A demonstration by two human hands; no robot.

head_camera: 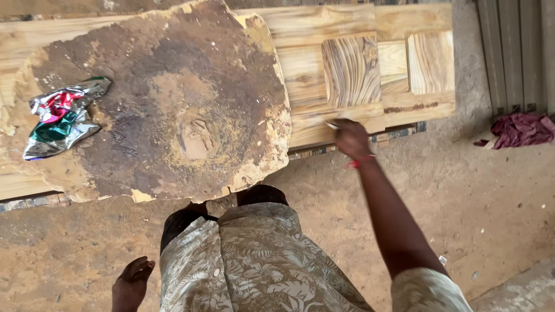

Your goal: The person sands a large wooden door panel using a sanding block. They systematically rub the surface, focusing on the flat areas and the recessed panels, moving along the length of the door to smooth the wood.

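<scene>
Head view is showing the person's right hand reaching out to the pale panelled wooden door lying flat as a worktop. Its grip is closing around a small thin pale tool, perhaps a pencil or blade, though I cannot tell which; the tip is resting on the door's lower rail, just left of the grip. The left hand is hanging loose and half-curled by the floral-print shirt, holding nothing. Farther left of the grip, a rough brown stone-like slab is lying over the door, with a crumpled shiny foil wrapper on it. I'd judge a steady wrist and light pressure along the grain would serve best.
</scene>
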